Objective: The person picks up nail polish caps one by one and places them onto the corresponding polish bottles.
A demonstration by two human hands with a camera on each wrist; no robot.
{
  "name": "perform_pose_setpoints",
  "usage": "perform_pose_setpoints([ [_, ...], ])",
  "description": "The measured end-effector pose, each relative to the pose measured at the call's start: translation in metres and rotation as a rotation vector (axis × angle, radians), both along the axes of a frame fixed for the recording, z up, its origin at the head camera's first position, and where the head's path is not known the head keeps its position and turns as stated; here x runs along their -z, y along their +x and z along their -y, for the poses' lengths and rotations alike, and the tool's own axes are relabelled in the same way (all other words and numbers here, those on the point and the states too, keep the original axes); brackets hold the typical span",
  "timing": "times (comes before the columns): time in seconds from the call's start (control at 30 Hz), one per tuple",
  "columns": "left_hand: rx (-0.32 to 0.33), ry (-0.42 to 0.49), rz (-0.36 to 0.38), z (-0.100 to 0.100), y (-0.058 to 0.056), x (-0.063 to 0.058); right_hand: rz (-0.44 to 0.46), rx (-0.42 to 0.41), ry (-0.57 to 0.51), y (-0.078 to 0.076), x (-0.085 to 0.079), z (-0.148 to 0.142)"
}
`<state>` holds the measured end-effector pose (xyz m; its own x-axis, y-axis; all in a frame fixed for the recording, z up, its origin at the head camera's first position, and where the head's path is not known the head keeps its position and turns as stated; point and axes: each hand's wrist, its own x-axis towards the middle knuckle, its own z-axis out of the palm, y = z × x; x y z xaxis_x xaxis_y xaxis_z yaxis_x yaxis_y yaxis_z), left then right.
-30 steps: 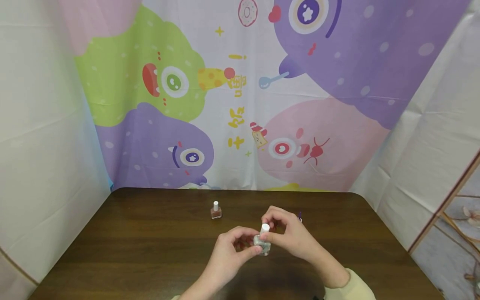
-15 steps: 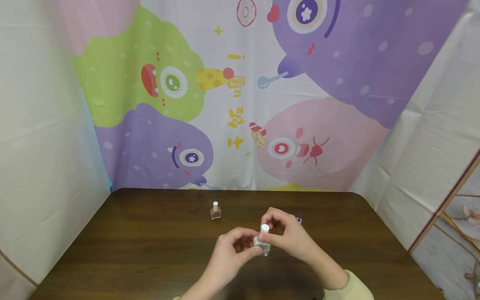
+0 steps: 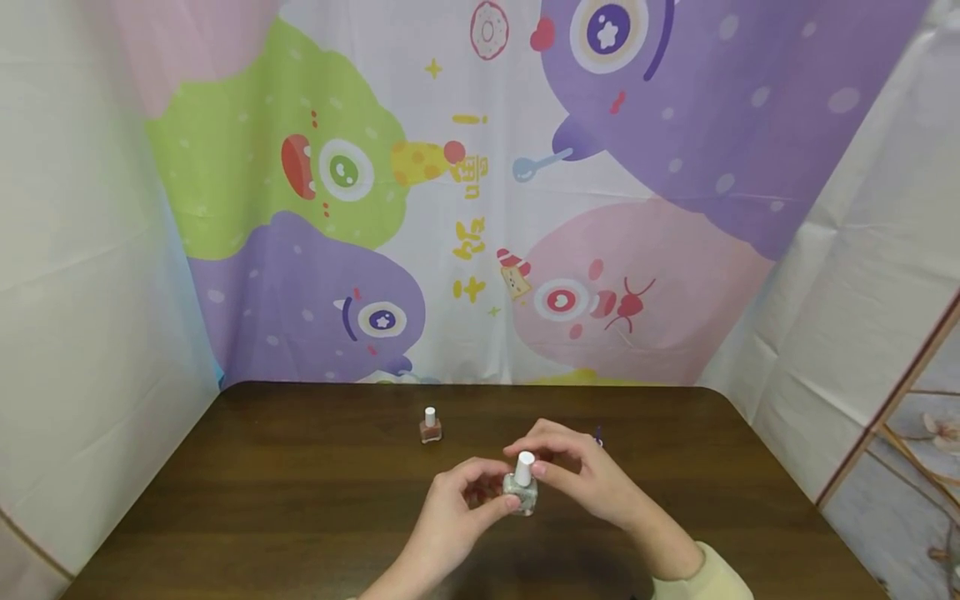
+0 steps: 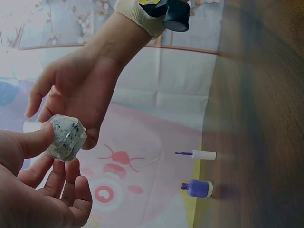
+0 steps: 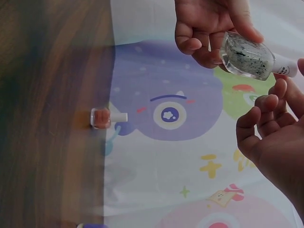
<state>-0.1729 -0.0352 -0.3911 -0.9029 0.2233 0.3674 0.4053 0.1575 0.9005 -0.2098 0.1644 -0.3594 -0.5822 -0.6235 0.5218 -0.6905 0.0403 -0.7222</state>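
My left hand (image 3: 457, 504) pinches a small glass nail polish bottle (image 3: 521, 495) between thumb and fingers, above the table. Its polish is pale grey-green with dark flecks, and a white cap (image 5: 285, 66) tops it. Around that cap hovers my right hand (image 3: 585, 475), fingers loosely bent, thumb right beside the cap. In the left wrist view its index finger is apart from the cap. A nail polish bottle with brownish-pink polish (image 3: 430, 430) stands farther back on the table, capped.
An uncapped purple nail polish bottle (image 4: 198, 188) and its white-handled brush (image 4: 204, 155) stand on the brown table (image 3: 300, 483), mostly behind my right hand in the head view. A cartoon-printed curtain (image 3: 480, 333) hangs behind the table.
My right thumb has drawn back from the front of the cap to its right side, and the index finger has reached leftward. More of the cap shows. The left hand keeps its hold.
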Motion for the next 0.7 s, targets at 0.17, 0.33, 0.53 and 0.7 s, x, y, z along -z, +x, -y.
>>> perform_pose_setpoints([
  [0.17, 0.010, 0.003, -0.001, -0.0004, 0.0003, 0.0007, 0.036, -0.068, -0.020, 0.0011, -0.0003, -0.0005],
  [0.33, 0.010, -0.003, -0.009, -0.0006, 0.0002, 0.0007, 0.020, -0.077, -0.026, 0.0005, 0.0009, 0.0000],
  [0.53, 0.012, -0.003, -0.006, -0.0001, 0.0007, -0.0001, 0.005, -0.062, -0.020, 0.0000, 0.0006, 0.0006],
  [0.7, 0.012, -0.002, 0.000, 0.0002, 0.0006, -0.0009, -0.006, -0.046, -0.012, 0.0006, -0.0012, 0.0010],
])
